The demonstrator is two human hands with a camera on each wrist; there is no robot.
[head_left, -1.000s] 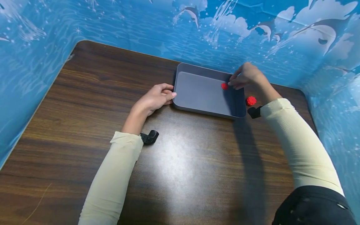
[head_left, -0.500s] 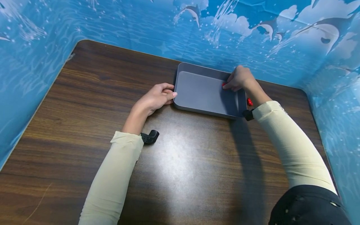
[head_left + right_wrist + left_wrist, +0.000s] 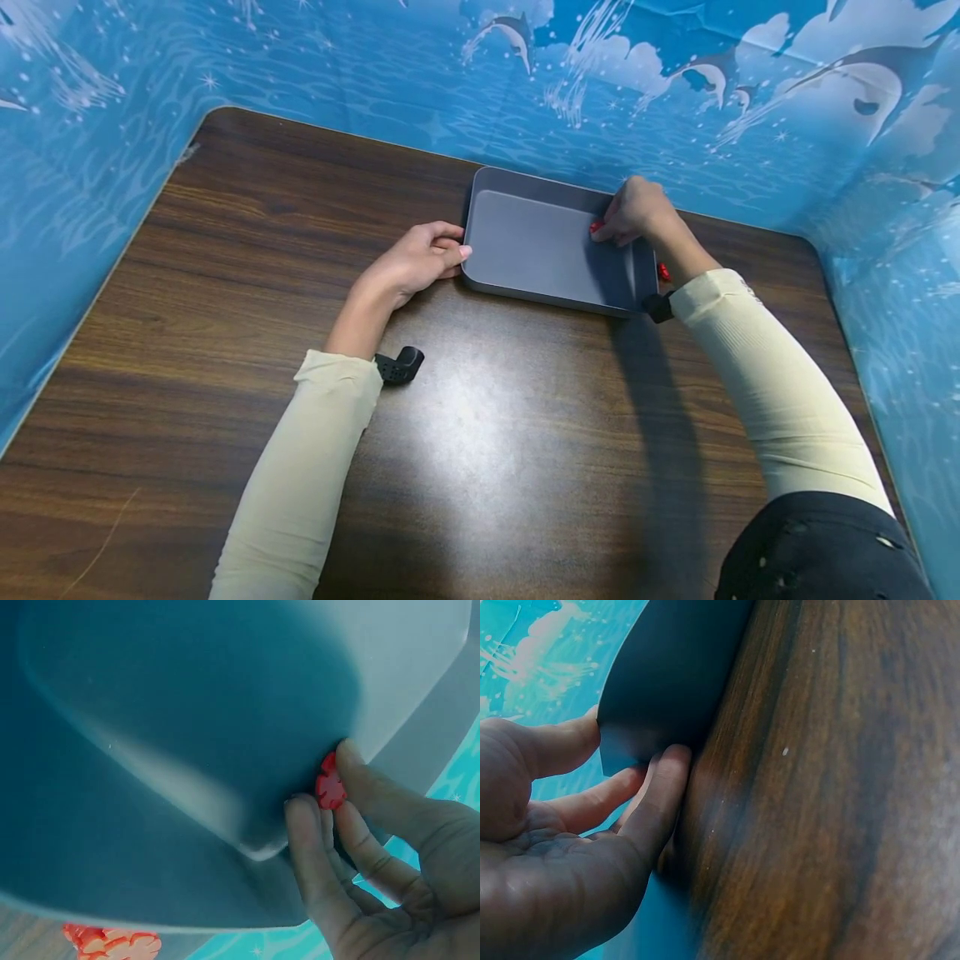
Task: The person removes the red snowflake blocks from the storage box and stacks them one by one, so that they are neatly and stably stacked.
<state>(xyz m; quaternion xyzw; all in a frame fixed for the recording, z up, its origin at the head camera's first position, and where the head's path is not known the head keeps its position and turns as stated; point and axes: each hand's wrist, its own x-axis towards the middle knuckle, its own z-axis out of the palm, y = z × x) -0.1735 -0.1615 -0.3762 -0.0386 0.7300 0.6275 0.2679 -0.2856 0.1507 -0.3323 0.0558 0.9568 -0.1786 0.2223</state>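
Observation:
A shallow grey rectangular tray [image 3: 525, 242] lies near the back edge of the table. At its left end my left hand [image 3: 417, 257] holds the wall, thumb at the rim [image 3: 604, 742] and fingers against the outer side. My right hand [image 3: 636, 213] reaches over the tray's far right corner. Between its thumb and fingers it pinches a small red flower-shaped piece [image 3: 331, 787], low over the tray floor. In the head view only a bit of that red piece [image 3: 596, 227] shows past the fingers.
A cluster of red flower-shaped pieces [image 3: 112, 943] sits on the table just outside the tray's right wall, partly behind the right wrist in the head view. A blue dolphin-print curtain [image 3: 420, 75] borders the brown wooden table [image 3: 300, 208].
My right hand has moved left and down into the tray and taken hold of the red piece there. The left hand and the tray have hardly moved.

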